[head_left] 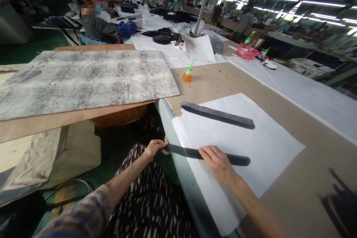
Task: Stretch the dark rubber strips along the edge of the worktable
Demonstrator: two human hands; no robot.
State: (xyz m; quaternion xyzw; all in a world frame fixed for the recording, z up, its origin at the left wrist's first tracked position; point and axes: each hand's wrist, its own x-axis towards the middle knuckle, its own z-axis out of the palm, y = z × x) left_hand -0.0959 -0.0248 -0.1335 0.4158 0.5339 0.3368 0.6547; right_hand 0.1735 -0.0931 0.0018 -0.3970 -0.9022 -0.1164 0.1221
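Observation:
A long dark strip (237, 160) lies across the near part of a white paper sheet (259, 145) on the brown table. My left hand (154, 148) is closed on the strip's left end, which juts past the table's edge. My right hand (219, 163) presses down on the strip's middle, fingers together. A second, grey strip (217, 114) rests higher on the same sheet, apart from both hands.
A small orange bottle with a green nozzle (188, 74) stands beyond the sheet. A grey marbled board (83, 78) lies on the left table. Black smears (338, 199) mark the table at right. A pink basket (247, 51) and other seated people are farther off.

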